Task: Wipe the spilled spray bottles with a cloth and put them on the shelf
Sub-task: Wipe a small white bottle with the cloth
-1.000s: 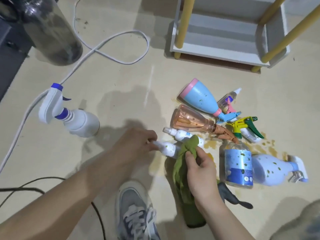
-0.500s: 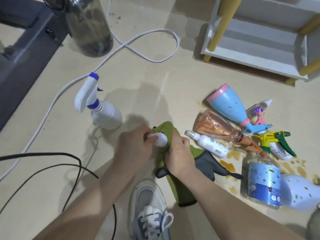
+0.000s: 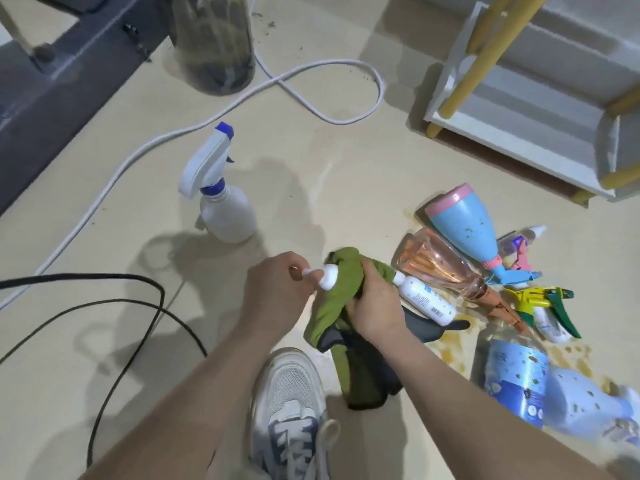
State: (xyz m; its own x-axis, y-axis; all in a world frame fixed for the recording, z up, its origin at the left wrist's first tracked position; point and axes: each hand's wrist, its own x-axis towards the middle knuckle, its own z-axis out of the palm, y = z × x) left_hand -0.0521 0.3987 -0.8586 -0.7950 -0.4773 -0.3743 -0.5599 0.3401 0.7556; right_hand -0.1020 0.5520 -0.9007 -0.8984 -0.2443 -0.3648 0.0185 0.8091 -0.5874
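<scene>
My left hand [image 3: 273,292] pinches the nozzle end of a small white spray bottle [image 3: 327,276] held above the floor. My right hand [image 3: 375,306] grips a green cloth [image 3: 341,289] wrapped round the bottle's body; the cloth hangs down to the floor. To the right, several dirty spray bottles lie in a brown spill: a white one [image 3: 427,299], a clear pink one [image 3: 440,268], a blue-and-pink one [image 3: 467,230], a green-and-yellow trigger [image 3: 543,303], a blue-labelled clear bottle [image 3: 516,372] and a pale blue one [image 3: 588,407]. The white shelf [image 3: 512,133] with yellow posts stands far right.
A clean white bottle [image 3: 221,202] with a blue-tipped trigger stands upright at left. A white cable [image 3: 242,95] and black cables [image 3: 138,306] snake across the floor. A dark transparent container [image 3: 214,46] stands at the top. My shoe [image 3: 291,410] is below the hands.
I lifted the small white bottle off the floor from beside the pile. The cloth went from resting on it to being wrapped round it, and the view shifted left.
</scene>
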